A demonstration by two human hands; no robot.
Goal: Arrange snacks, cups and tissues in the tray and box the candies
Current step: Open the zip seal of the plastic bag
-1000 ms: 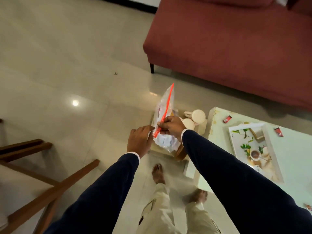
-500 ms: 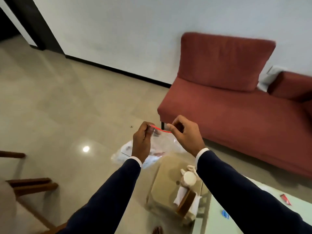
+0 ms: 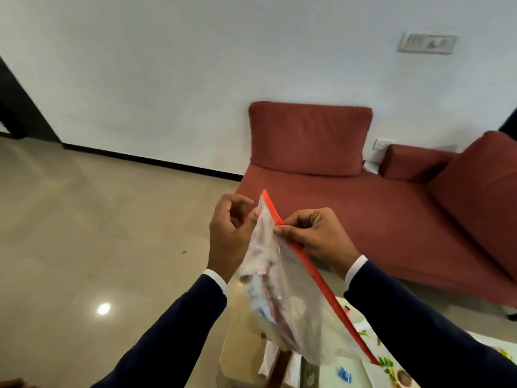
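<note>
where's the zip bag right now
In the head view, centre: the zip bag hangs between the left hand and right hand, before the red sofa.

Along the white wall (image 3: 195,65), a red sofa (image 3: 377,208) with an upright back cushion (image 3: 307,138) and a second cushion (image 3: 481,191) at the right end. High on the wall, a grey switch plate (image 3: 426,43); lower down, just above the sofa seat, a small white socket (image 3: 381,144). At the foot of the wall, a black skirting strip (image 3: 145,161). Below it, a glossy beige tiled floor (image 3: 84,233), with a bright round lamp reflection (image 3: 103,308) and a tiny dark speck (image 3: 183,252). At the far left edge, a dark doorway (image 3: 16,116). Behind the sofa, between the cushions, something white, too small to tell.
</note>
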